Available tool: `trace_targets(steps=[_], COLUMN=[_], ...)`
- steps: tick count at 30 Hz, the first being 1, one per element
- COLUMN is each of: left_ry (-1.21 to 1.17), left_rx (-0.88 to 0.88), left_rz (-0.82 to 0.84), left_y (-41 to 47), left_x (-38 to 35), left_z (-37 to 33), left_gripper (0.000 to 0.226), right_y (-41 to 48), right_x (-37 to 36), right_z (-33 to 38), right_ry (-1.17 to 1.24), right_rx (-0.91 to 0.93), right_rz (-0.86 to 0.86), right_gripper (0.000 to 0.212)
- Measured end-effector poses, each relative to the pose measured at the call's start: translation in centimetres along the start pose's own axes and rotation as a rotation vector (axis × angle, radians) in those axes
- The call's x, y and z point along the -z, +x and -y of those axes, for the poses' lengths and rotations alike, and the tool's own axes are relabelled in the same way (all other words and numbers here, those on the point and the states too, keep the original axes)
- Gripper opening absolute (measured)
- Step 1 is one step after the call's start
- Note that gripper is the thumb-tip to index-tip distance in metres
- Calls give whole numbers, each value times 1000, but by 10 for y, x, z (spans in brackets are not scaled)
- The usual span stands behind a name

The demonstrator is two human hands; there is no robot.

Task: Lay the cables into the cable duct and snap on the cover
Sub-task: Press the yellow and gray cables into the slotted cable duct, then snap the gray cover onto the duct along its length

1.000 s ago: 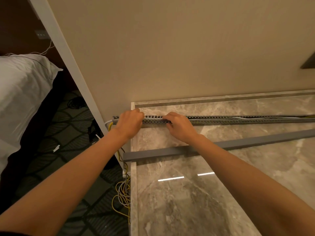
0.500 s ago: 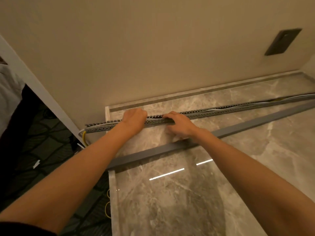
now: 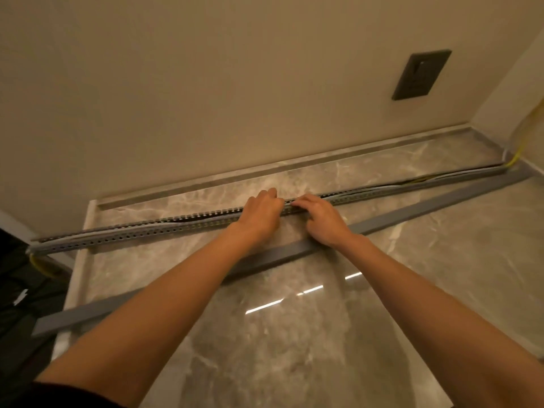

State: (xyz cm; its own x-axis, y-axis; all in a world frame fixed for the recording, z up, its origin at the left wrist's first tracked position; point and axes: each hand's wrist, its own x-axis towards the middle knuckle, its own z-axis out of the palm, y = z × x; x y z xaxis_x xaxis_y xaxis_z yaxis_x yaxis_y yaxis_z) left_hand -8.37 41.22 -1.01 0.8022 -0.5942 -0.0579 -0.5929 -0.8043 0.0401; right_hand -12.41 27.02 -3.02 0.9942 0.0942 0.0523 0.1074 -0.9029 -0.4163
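A long grey slotted cable duct [image 3: 123,235] lies across the marble counter [image 3: 294,334], running from the left edge to the far right corner. Yellow, white and dark cables [image 3: 418,179] lie inside it and leave at both ends. My left hand [image 3: 260,214] and my right hand [image 3: 319,217] rest side by side on the middle of the duct, fingers curled over its top and pressing on the cables. The flat grey cover [image 3: 426,209] lies loose on the counter, parallel to the duct and nearer me, passing under both wrists.
A beige wall [image 3: 235,83] stands right behind the duct with a dark socket plate [image 3: 421,75] at upper right. Yellow cable [image 3: 39,265] hangs off the counter's left edge above a dark patterned floor [image 3: 17,304]. More cable climbs the right corner [image 3: 527,134].
Both hands have slid to the right along the duct, and my view has swung right, so more of the duct's left end and the right corner now show.
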Motion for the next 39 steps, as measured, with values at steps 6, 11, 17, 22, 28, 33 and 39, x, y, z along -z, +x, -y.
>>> trace_targets(steps=[6, 11, 17, 22, 28, 33, 39], left_ry=[8, 22, -178, -235, -194, -225, -104], left_rx=[287, 386, 217, 13, -51, 6, 88], left_rz=[-73, -16, -11, 147, 177, 314, 499], left_y=[15, 35, 61, 73, 83, 89, 117], left_x=[-12, 12, 6, -18, -21, -6, 13], left_z=[-32, -65, -136, -178, -182, -169, -185], left_gripper=[25, 21, 42, 52, 42, 33, 38], right_y=[12, 1, -31, -74, -77, -76, -74], right_x=[23, 54, 79, 98, 97, 115, 138], right_z=[-32, -84, -161, -210, -214, -233, -276], right_ry=[230, 276, 236, 21, -119, -278, -300], right_rx=[50, -5, -242, -278, -243, -210, -237], right_rz=[167, 42, -67, 40, 46, 98, 24], right_gripper=[57, 48, 23, 44, 38, 46, 30])
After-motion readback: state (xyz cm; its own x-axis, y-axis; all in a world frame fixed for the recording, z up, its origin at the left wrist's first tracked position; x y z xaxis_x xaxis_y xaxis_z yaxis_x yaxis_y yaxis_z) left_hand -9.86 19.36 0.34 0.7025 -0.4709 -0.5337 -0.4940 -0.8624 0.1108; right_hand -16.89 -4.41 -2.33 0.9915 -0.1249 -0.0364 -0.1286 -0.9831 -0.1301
